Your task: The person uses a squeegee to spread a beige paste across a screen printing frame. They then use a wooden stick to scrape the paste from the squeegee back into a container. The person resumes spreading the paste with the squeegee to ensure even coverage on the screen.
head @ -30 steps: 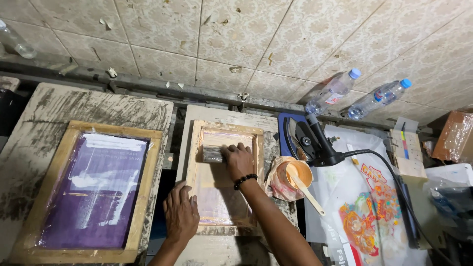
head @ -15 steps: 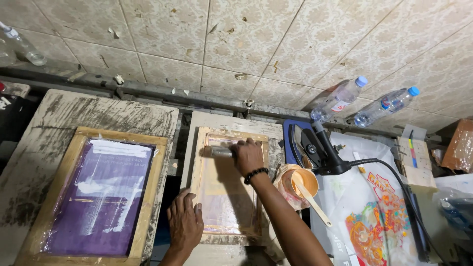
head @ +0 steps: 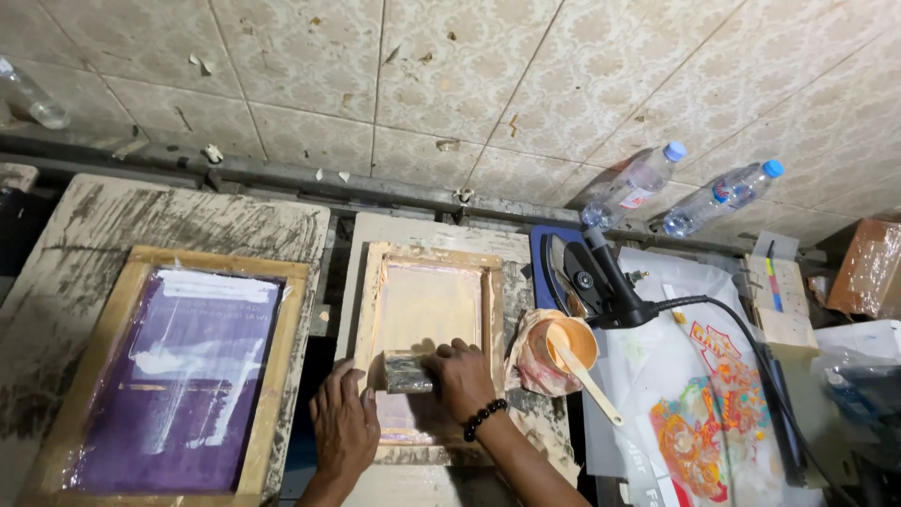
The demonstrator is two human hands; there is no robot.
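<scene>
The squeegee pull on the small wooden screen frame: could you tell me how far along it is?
The squeegee sits low on the small screen frame, mesh above it covered. The right hand grips it; the left hand steadies the frame. A short strip below remains.

Left hand [head: 343, 424]: palm down, flat, fingers together and pointing away from the body. Right hand [head: 462, 377]: just beside it, fingers curled shut in a grip, knuckles up, wrist ringed by dark beads, forearm slanting in from lower right.
</scene>
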